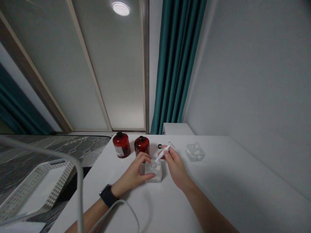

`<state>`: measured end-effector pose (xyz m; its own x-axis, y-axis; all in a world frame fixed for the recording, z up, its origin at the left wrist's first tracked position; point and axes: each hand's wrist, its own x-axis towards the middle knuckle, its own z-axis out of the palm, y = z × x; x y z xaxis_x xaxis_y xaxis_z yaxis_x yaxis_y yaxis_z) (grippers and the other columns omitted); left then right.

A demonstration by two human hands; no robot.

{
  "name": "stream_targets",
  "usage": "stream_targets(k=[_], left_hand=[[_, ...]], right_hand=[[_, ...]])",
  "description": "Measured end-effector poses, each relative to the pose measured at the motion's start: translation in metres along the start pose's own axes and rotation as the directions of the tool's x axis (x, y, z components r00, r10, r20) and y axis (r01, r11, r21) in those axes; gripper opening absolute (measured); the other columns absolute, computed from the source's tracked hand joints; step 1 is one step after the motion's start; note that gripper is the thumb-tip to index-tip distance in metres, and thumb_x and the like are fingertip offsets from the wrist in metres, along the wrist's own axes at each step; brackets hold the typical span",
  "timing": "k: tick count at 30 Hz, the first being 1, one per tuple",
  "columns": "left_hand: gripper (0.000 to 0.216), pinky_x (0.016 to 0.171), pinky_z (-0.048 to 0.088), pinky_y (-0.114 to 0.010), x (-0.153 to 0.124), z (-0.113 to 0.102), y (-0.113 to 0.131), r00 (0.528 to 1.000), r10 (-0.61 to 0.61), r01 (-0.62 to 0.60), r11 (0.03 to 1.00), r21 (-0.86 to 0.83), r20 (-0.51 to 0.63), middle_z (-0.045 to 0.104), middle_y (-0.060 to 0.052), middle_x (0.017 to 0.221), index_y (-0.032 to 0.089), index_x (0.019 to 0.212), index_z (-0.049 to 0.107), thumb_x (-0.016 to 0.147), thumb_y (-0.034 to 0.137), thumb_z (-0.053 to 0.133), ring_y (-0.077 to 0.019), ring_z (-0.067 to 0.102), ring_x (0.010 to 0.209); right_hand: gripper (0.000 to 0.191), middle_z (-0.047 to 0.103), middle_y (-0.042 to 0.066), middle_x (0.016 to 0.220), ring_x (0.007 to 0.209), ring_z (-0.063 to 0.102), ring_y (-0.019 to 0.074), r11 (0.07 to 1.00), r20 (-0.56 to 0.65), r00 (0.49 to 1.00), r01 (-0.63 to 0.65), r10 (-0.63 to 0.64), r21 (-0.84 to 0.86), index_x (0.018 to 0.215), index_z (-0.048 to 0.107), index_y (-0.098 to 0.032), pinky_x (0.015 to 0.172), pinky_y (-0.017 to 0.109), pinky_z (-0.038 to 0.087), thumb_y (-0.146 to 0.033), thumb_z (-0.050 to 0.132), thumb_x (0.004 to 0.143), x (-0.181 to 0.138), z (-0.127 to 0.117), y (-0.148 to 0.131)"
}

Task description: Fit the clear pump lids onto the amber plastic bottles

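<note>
My left hand [139,166] curves around the side of a square clear glass bottle [156,176], steadying it on the white table. In my right hand [173,163] is a slim white plastic syringe [162,153], pinched between thumb and fingers. It slants down to the left, its lower tip at the bottle's neck. Whether the tip is inside the opening is too small to tell. Just behind my left hand stands a reddish-brown bottle [142,145]. A small black ring-shaped piece [159,146] lies by my right fingers.
Another reddish-brown bottle [121,145] with a black cap and white label stands at the back left. A faceted clear glass bottle [195,152] sits to the right. A pale cable [80,181] crosses the near left, and a white perforated basket [36,184] lies beyond the table's left edge.
</note>
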<state>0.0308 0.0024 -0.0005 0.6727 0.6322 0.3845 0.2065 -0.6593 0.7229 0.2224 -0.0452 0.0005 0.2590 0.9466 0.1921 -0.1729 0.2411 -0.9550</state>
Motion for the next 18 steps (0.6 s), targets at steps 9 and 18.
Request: stream_targets(k=[9,18], left_hand=[[0.026,0.095,0.044,-0.036,0.000,0.001,-0.003,1.000,0.011,-0.012,1.000,0.015,0.006,0.053,-0.005,0.113,0.022,0.097,0.052,0.081,0.025,0.073,-0.0234,0.054,0.110],[0.025,0.093,0.045,-0.036,0.001,0.000,-0.003,1.000,0.004,-0.005,0.999,0.041,0.007,0.055,-0.006,0.113,0.022,0.099,0.053,0.082,0.026,0.071,-0.0240,0.055,0.108]], right_hand=[[0.035,0.065,0.004,0.090,0.083,0.063,0.0181,0.952,-0.115,0.990,-0.043,0.082,0.304,0.098,0.067,-0.020,0.078,0.035,0.053,-0.048,0.073,0.077,0.009,-0.004,0.001],[0.043,0.046,-0.007,0.061,0.056,0.051,0.0137,0.998,-0.150,0.988,-0.035,0.042,0.047,0.105,0.063,-0.019,0.070,0.034,0.054,-0.057,0.059,0.084,0.022,-0.023,0.013]])
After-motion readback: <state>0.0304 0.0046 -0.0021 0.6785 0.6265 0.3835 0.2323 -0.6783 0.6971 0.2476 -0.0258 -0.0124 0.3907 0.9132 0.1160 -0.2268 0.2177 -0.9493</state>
